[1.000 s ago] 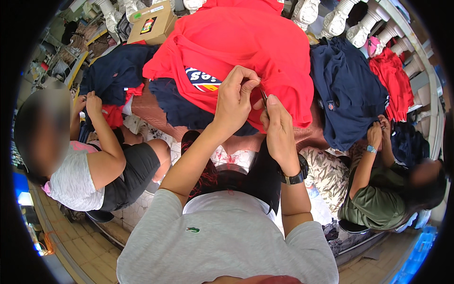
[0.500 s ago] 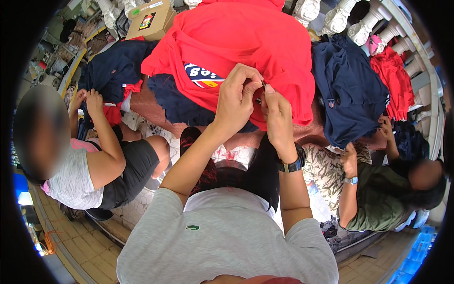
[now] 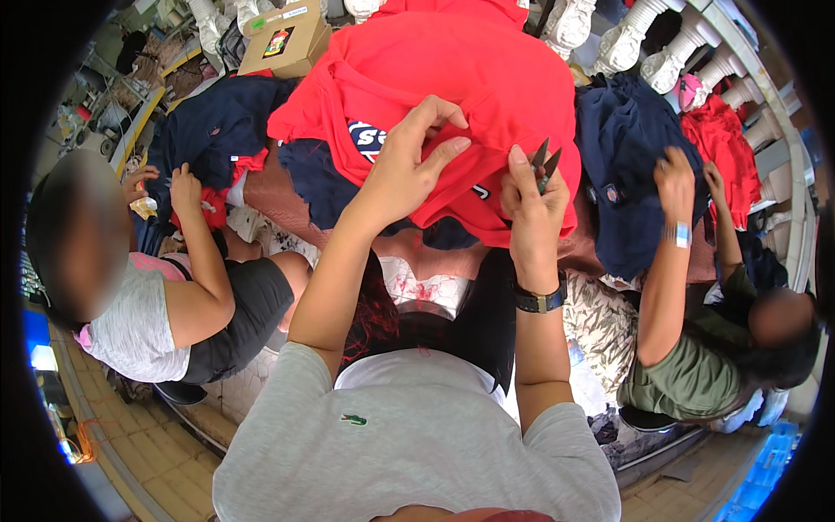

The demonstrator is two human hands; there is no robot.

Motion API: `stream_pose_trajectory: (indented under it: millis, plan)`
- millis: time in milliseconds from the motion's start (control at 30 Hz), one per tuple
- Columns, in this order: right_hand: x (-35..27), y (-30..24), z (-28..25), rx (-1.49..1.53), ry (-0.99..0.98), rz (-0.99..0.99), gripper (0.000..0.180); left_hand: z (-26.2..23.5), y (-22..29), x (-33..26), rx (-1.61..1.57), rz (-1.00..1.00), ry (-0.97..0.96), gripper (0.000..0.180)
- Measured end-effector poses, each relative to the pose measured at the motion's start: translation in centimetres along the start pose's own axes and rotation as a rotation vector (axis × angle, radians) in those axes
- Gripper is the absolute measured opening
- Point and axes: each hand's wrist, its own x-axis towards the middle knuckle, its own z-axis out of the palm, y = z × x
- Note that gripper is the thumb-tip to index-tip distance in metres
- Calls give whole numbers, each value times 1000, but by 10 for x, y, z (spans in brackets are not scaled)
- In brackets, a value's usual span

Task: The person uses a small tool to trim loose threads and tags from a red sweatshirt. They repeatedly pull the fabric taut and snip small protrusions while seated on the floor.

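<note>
Head view: red cloth heaps on the counter, sagging toward the near edge; looks soft, limp, best pinched at a loose fold. Left hand over it, thumb and fingers parted; right hand clamped on snips. Navy cloth crowds the right; upward looks roomier.

The red garment bears a blue print with white lettering, partly hidden. The box carries a multicoloured label. The right navy garment bears a small patch; the grey shirt, a green emblem.
</note>
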Motion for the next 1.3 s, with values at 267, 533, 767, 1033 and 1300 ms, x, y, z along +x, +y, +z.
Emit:
stream_pose_trajectory:
  millis: [267,533,767,1033,1300]
  plan:
    - [13,-10,-11,222,-124,115,31,-14,12,6,-497,-94,29,33]
    - [14,-7,-10,252,-130,124,29,-15,17,2,-518,-65,36,39]
    - [2,-13,2,-485,170,-264,24,-10,12,-3,-337,-57,-3,35]
    - [-13,-20,19,-542,73,-372,15,3,17,-7,-467,-100,42,32]
    - [4,-27,8,-629,-78,-544,14,8,21,-6,-494,-80,64,30]
